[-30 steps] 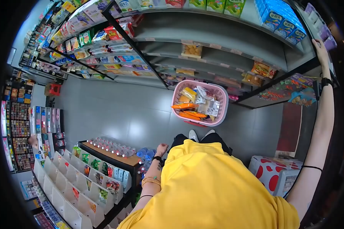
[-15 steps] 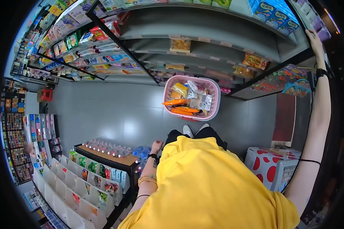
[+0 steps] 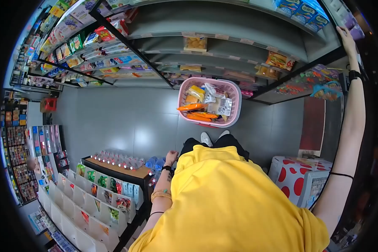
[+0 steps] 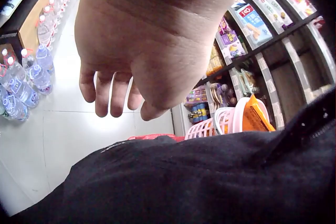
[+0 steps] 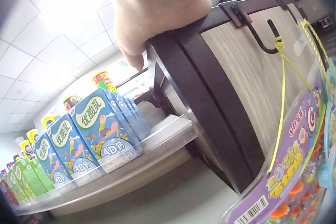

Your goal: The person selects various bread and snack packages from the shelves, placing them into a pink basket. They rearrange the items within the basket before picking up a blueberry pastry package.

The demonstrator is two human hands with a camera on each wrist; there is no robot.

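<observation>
Here we are at the shelf unit (image 3: pixel 222 20), and the right hand (image 3: pixel 347 40) rests up on its top corner at the far end; its fingers are partly hidden, so we can't tell whether that grip curls round the edge or just lies over it. Down low, the left hand (image 3: pixel 171 158) hangs beside the black trousers (image 4: pixel 184 171), its grip loose, fingers slightly bent and holding nothing. Plenty of open room on the grey floor (image 3: pixel 113 113), a broad aisle between the shelf fronts and the counter (image 3: pixel 140 173), whose dark edge runs just beyond the left hand. Straight ahead, the pink basket (image 3: pixel 235 98) stands on the floor in front of the white shoes (image 3: pixel 205 139), close against the foot of the shelves, with orange packets (image 3: pixel 192 107) heaped along its near side. Behind the body on the right, we have a spotted box (image 3: pixel 300 176) narrowing the floor there. Now the materials: a pale wood-grain end panel (image 5: pixel 241 61) framed in dark, straight bars; a bent black hook (image 5: pixel 270 48) carrying yellow cord (image 5: pixel 284 98), and a glossy purple pack (image 5: pixel 289 166) hanging alongside. Under the right hand's side, smooth blue cartons (image 5: pixel 100 129) stand square behind a clear plastic lip, while clear, rounded bottles (image 3: pixel 132 164) with pale caps line the counter's wooden top.
</observation>
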